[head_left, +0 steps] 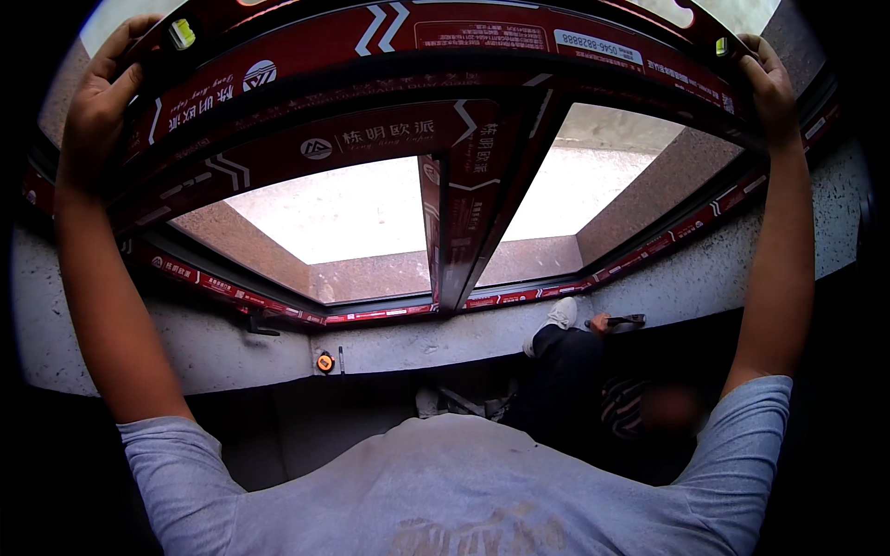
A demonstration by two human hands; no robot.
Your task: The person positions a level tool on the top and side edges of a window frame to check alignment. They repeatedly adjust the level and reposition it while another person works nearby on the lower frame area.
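Observation:
Both my arms reach up to the top of a window frame [306, 69] covered in red protective film. A long red spirit level [222, 18] lies along its upper part, with a yellow-green vial [183, 34] near the left end and another vial [721, 46] near the right. My left hand [100, 104] is closed round the level's left end, thumb toward me. At the other end, my right hand [769, 83] grips the level with bent fingers. The top edge of the picture cuts off the level's middle.
Below the window runs a grey speckled sill [389, 347], bearing an orange-and-black tape measure [324, 361] and a thin pen-like stick [342, 360]. A black handle [261, 325] juts near it. Low right, another person's hand [601, 322] holds a dark tool [630, 320] beside a white shoe [561, 313].

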